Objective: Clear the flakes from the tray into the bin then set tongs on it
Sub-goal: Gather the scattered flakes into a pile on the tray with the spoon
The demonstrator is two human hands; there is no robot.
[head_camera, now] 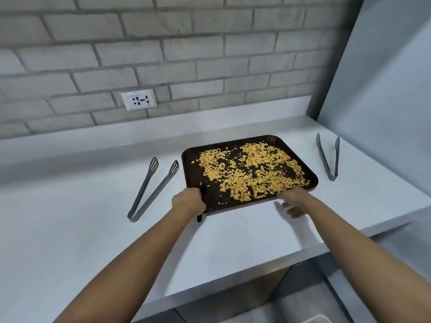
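Your left hand (189,201) grips the near-left corner of the tray (190,159), fingers curled on a dark tool (202,194). Your right hand (291,201) pinches its near edge. Flakes (251,169) cover the tray, mid-counter (70,229). Tongs (152,187) lie left, second tongs (327,157) right. Pale bin (314,319) sits below the counter's front edge.

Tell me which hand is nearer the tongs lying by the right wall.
Right. The right hand is at the tray's near right edge, across the counter from those tongs; the left hand is at the tray's near left corner.
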